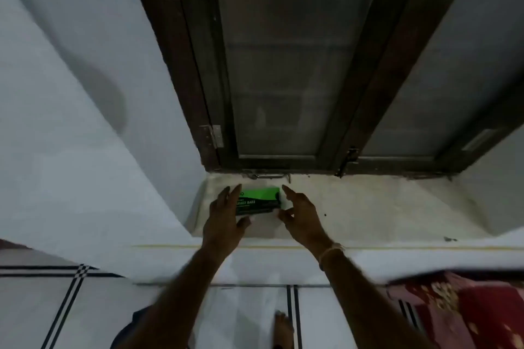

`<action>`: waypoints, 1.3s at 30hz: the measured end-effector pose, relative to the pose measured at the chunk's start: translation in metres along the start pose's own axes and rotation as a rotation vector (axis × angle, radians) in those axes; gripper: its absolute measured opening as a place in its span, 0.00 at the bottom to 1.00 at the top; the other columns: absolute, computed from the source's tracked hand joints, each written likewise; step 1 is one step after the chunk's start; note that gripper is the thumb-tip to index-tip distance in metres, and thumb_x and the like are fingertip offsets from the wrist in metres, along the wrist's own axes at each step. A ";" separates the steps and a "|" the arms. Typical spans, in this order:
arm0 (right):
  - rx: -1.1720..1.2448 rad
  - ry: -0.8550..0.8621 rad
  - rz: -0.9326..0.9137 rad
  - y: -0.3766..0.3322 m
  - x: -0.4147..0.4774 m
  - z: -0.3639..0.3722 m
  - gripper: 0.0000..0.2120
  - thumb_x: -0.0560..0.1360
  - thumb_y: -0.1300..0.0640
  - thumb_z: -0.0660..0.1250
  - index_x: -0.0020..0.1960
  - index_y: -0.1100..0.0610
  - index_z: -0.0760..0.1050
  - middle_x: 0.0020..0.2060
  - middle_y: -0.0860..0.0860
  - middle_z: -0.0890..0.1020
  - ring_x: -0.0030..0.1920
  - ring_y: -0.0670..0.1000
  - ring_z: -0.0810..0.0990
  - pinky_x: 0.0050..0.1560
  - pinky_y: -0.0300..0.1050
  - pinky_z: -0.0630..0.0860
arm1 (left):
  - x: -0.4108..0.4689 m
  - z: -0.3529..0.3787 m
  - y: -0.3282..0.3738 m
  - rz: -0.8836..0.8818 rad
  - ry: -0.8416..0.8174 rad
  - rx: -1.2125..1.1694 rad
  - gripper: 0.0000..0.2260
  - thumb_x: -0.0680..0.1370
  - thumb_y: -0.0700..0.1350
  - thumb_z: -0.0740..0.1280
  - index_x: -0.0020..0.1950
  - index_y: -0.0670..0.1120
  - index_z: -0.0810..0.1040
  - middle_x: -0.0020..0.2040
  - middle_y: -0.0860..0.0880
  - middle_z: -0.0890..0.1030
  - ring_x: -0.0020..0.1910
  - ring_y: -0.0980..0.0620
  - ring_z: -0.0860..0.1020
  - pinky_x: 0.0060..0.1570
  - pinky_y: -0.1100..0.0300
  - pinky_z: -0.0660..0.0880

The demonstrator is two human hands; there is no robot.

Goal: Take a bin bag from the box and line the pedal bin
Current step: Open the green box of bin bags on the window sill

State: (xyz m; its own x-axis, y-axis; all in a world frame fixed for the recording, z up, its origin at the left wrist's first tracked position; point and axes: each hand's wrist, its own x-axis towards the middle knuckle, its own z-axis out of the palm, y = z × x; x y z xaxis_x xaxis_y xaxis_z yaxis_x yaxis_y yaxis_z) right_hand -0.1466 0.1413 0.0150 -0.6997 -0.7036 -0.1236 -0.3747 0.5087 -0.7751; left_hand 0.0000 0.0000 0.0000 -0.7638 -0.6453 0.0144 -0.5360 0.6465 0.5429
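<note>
Dark timber frames the closed window, which takes up most of the view above a pale, speckled stone sill; the sill serves as a shelf, which probably explains why the supplies are kept there, within standing reach. White wall flanks the recess on the left, and a pale tiled floor with dark stripes runs below, with a red patterned cloth at the lower right. The pedal bin is not in view, so lining has not begun. Both bare forearms extend toward the sill from below. The left hand is spread, fingers apart, its palm over the left end of the box, with the thumb curling under the near edge; contact there looks likely but motion blur prevents confirmation. The right hand is likewise spread, index finger extended and thumb bent inward, just beside the right end of the box without visibly touching it; a thin band sits at that wrist. The green and black box of bin bags lies flat near the left end of the sill, printed face up, between the two hands. The two-sided approach suggests an intent to steady and lift it together. Whether the box flap is open cannot be determined.
</note>
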 end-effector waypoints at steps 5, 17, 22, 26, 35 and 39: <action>0.098 -0.032 -0.051 0.022 0.032 0.005 0.25 0.74 0.58 0.76 0.70 0.56 0.76 0.59 0.57 0.83 0.59 0.57 0.82 0.61 0.54 0.81 | 0.025 0.014 -0.001 -0.059 -0.018 -0.040 0.29 0.74 0.46 0.76 0.75 0.51 0.73 0.70 0.44 0.73 0.65 0.41 0.74 0.58 0.49 0.78; 0.657 -0.239 0.061 0.039 0.044 -0.036 0.14 0.74 0.65 0.77 0.40 0.58 0.71 0.38 0.57 0.78 0.40 0.55 0.80 0.43 0.46 0.78 | 0.027 -0.013 -0.008 0.051 0.030 -0.360 0.24 0.72 0.46 0.74 0.68 0.44 0.79 0.60 0.46 0.76 0.58 0.64 0.78 0.55 0.74 0.73; 0.259 -0.043 -0.131 0.041 0.045 -0.037 0.14 0.69 0.57 0.79 0.54 0.52 0.85 0.55 0.49 0.80 0.58 0.51 0.79 0.56 0.42 0.76 | 0.021 -0.019 -0.003 0.040 0.037 -0.459 0.25 0.72 0.54 0.73 0.67 0.49 0.78 0.60 0.48 0.76 0.58 0.64 0.78 0.55 0.71 0.75; 0.333 -0.009 -0.198 0.027 0.037 -0.038 0.10 0.72 0.62 0.77 0.51 0.54 0.83 0.48 0.47 0.85 0.49 0.48 0.81 0.45 0.34 0.73 | 0.020 -0.018 0.002 0.012 0.087 -0.452 0.26 0.71 0.58 0.71 0.68 0.53 0.77 0.59 0.50 0.76 0.58 0.65 0.77 0.55 0.67 0.78; 0.544 -0.078 -0.180 0.023 0.034 -0.040 0.16 0.72 0.64 0.77 0.58 0.57 0.80 0.54 0.55 0.83 0.53 0.53 0.82 0.49 0.37 0.78 | 0.022 -0.025 0.012 0.045 0.126 -0.429 0.25 0.71 0.53 0.74 0.67 0.54 0.76 0.60 0.47 0.76 0.59 0.63 0.77 0.56 0.61 0.79; 0.676 -0.059 -0.147 0.022 0.029 -0.041 0.07 0.75 0.56 0.74 0.48 0.60 0.80 0.48 0.56 0.84 0.50 0.58 0.83 0.53 0.53 0.80 | 0.020 -0.028 0.013 0.017 0.130 -0.403 0.26 0.71 0.54 0.74 0.68 0.50 0.77 0.61 0.47 0.77 0.58 0.51 0.79 0.53 0.65 0.78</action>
State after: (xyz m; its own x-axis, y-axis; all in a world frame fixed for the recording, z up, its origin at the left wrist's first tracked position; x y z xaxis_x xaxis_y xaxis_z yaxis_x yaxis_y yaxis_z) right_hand -0.1999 0.1525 0.0200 -0.6294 -0.7771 -0.0061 0.0114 -0.0015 -0.9999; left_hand -0.0116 -0.0162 0.0309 -0.7059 -0.6985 0.1174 -0.3205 0.4629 0.8264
